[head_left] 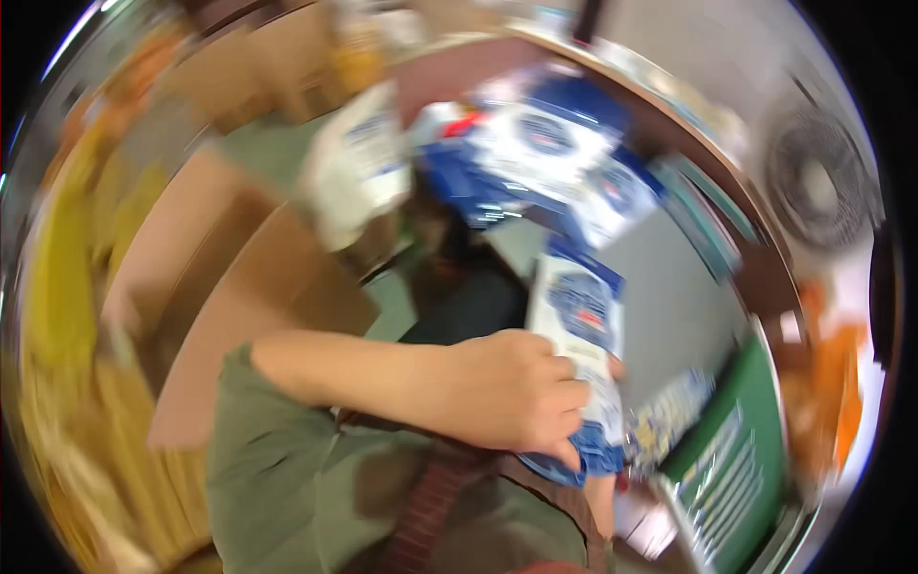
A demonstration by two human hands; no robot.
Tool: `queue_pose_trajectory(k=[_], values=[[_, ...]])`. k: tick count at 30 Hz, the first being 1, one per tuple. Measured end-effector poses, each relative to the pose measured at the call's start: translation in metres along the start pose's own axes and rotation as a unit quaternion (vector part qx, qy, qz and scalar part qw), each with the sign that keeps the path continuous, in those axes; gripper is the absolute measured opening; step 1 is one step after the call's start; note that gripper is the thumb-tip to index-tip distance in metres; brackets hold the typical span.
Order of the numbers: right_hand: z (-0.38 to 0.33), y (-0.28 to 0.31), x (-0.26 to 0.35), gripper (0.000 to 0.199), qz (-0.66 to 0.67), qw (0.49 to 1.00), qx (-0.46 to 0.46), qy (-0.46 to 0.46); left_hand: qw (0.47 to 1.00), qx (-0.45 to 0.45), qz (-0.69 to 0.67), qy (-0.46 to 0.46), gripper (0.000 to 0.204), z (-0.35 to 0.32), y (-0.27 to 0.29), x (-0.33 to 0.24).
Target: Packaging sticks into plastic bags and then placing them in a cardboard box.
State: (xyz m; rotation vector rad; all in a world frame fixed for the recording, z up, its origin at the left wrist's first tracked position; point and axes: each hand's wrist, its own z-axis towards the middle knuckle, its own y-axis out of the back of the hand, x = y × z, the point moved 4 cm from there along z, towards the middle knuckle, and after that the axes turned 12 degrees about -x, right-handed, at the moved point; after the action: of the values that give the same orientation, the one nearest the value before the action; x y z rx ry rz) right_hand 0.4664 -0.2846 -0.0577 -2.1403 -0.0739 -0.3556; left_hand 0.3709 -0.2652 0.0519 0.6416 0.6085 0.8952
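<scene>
The picture is blurred by motion. My left hand reaches across from a green sleeve and is closed around a white and blue packet, which stands upright in front of my chest. My right hand comes up behind the same packet. It is mostly hidden, with only a fingertip showing at the packet's right edge. Further back, a pile of similar white and blue packets lies on a grey counter.
Open brown cardboard boxes stand to the left, and a white bag lies behind them. A green printed board leans at the lower right. A round fan is at the right, with orange items below it.
</scene>
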Motion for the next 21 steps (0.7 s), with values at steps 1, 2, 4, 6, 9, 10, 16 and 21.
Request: queue_pose_trajectory(k=[1,2,4,6,9,10,16,21], values=[[0.015,-0.018,-0.034,0.059,-0.059,0.998,0.006,-0.038,0.996,-0.007,-0.026,0.084,0.033,-0.024,0.009,0.005],[-0.002,-0.024,-0.027,0.057,-0.1,0.995,-0.014,-0.013,0.972,-0.169,-0.071,0.145,0.04,-0.019,0.022,0.015],[-0.015,-0.001,-0.017,0.054,-0.19,0.982,-0.01,-0.018,0.857,-0.366,-0.082,0.352,0.057,-0.074,0.039,0.042],[-0.02,-0.021,-0.016,0.05,-0.252,0.967,-0.017,0.034,0.684,-0.408,-0.283,0.535,0.068,-0.115,0.061,0.053],[0.029,-0.099,-0.061,0.054,-0.413,0.888,0.156,0.13,0.584,-0.381,-0.505,0.509,0.06,-0.153,0.105,0.064],[0.05,-0.128,-0.081,0.052,-0.459,0.853,0.192,0.16,0.617,-0.388,-0.439,0.525,0.056,-0.17,0.126,0.069],[0.118,-0.285,-0.188,0.05,-0.588,0.678,0.378,0.227,0.503,-0.555,-0.324,0.578,0.039,-0.309,0.279,0.069],[0.194,-0.23,-0.166,0.051,-0.591,0.676,0.362,0.25,0.348,-0.579,-0.281,0.682,0.036,-0.483,0.24,0.079]])
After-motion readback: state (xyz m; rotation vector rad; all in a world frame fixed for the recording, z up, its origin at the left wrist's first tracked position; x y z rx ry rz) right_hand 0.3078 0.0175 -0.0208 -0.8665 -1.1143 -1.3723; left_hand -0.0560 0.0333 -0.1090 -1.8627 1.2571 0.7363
